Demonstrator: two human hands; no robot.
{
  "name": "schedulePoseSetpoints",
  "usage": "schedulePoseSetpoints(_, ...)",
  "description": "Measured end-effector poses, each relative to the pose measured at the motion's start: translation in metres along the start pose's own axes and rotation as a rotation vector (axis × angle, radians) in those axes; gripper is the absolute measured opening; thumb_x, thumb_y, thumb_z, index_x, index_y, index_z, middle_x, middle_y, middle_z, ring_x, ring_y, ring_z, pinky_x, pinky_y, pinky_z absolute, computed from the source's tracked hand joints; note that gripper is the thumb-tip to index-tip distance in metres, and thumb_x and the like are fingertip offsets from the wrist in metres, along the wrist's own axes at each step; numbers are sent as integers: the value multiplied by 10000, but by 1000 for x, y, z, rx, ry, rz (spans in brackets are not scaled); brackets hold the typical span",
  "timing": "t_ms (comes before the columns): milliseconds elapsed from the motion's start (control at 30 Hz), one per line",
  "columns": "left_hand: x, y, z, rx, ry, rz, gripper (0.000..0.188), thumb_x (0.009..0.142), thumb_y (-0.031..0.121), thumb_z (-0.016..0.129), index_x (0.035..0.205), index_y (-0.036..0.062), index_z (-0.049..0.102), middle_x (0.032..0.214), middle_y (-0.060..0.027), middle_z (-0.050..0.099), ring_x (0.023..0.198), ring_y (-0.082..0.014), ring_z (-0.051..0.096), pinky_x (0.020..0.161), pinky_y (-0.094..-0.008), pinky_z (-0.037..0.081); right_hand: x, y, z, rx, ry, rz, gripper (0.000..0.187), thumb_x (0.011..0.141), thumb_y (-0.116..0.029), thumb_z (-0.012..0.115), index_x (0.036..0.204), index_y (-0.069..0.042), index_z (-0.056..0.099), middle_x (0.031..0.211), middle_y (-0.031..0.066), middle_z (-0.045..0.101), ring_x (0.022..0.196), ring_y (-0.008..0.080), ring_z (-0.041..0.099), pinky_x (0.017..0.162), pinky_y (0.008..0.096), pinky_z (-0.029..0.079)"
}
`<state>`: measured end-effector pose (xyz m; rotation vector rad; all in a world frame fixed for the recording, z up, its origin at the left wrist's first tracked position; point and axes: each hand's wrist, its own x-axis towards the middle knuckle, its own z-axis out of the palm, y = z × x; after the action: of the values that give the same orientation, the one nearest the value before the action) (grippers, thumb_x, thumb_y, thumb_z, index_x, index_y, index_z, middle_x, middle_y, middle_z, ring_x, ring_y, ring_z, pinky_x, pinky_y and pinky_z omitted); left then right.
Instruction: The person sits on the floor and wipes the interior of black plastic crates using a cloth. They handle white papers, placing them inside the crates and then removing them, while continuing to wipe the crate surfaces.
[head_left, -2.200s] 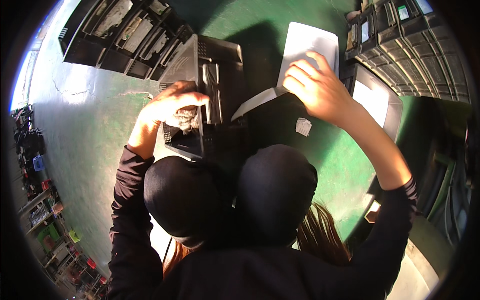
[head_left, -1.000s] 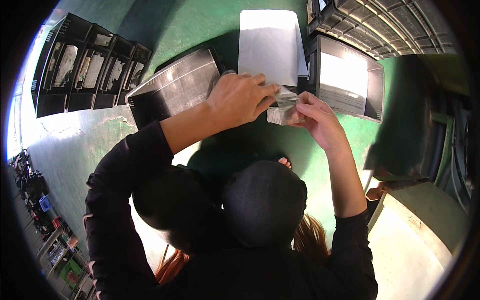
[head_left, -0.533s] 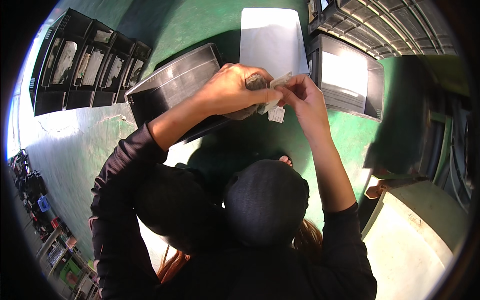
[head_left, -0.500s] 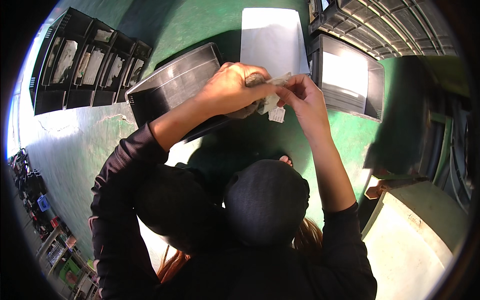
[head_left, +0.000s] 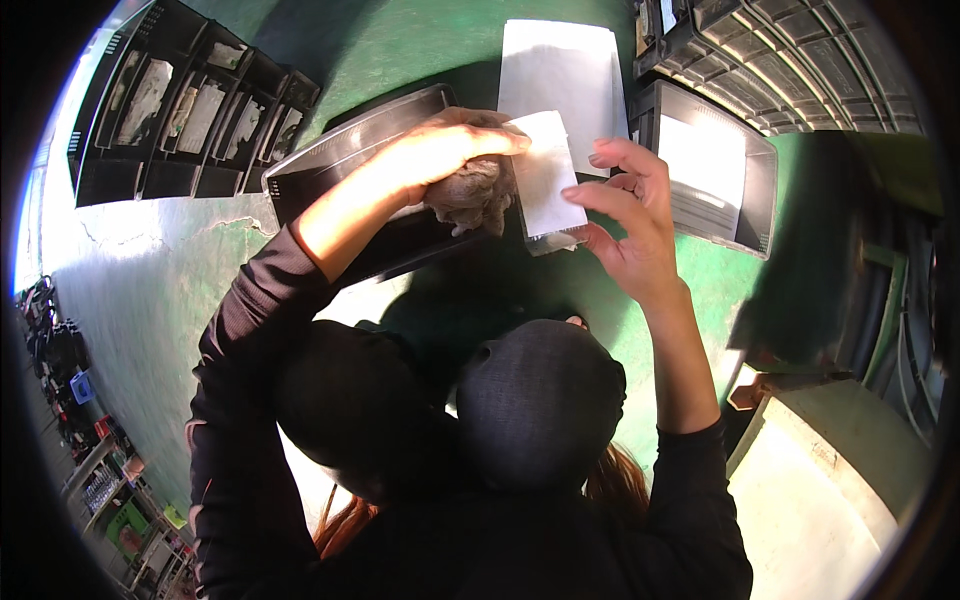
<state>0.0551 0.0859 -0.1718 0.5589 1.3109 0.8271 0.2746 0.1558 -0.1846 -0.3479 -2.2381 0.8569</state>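
I have both hands just above the middle of my view. The white card (head_left: 548, 180) sits at one o'clock, tilted slightly. At twelve, my left hand (head_left: 445, 150) pinches its upper left edge, the thumb laid on its face; the other fingers are partly hidden. Under that palm hangs a crumpled grey cloth (head_left: 470, 200), bunched against the card's left side.

My right hand (head_left: 640, 240), at two o'clock, has its fingers spread and curled, the index tip over the card's right edge. The thumb is close to a clear piece (head_left: 553, 243) showing beneath the card's lower end. I can't tell whether thumb or fingertip bears on anything.

Beyond, toward half past twelve, lie white sheets (head_left: 555, 80); a grey tray (head_left: 758, 200) stands past the right hand at two, and a black bin (head_left: 350, 140) under the left forearm toward eleven.

The card looks the likeliest thing to go: with one firm pinch only, it could pivot or slip if that thumb lifts. The clear piece might slide out from beneath, as I see no sure grip on it. The cloth, sharing the left hand, could snag the edge or drop on the bin.
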Motion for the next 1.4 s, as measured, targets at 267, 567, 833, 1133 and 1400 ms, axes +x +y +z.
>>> schedulePoseSetpoints(267,2,-10,18,277,190,437,120,890,150,556,817,62,589,538,42,475,408,-29,394,378,-204,306,7,5,12,47,77,284,178,714,-120,738,807,-38,610,1022,83,579,861,171,579,695,280,467)
schedulePoseSetpoints(567,-2,-6,23,643,149,503,210,817,275,603,881,79,638,617,-52,612,589,-127,593,588,-293,470,6,6,26,322,192,774,195,748,-108,718,722,-7,553,701,36,615,630,49,550,548,198,418)
schedulePoseSetpoints(833,3,-9,-45,807,414,374,392,839,425,596,1008,73,628,857,-63,647,807,-138,594,753,-288,469,-62,92,37,289,-192,1037,427,748,-185,709,1113,-50,533,776,58,616,746,139,599,697,268,471)
schedulePoseSetpoints(1133,-65,-179,-228,750,1231,287,786,775,505,627,1305,-23,389,1350,-227,382,1254,-321,375,1035,-389,300,-30,73,75,-471,-124,543,381,767,-124,621,1132,-135,510,1079,110,522,1000,306,531,803,404,461)
schedulePoseSetpoints(1400,-101,-300,-198,330,1194,174,737,707,231,659,1298,-81,347,1255,-291,446,1184,-342,444,972,-389,364,20,69,247,-392,-422,-88,378,738,-86,566,1112,-131,559,1221,170,487,990,346,554,747,381,519)
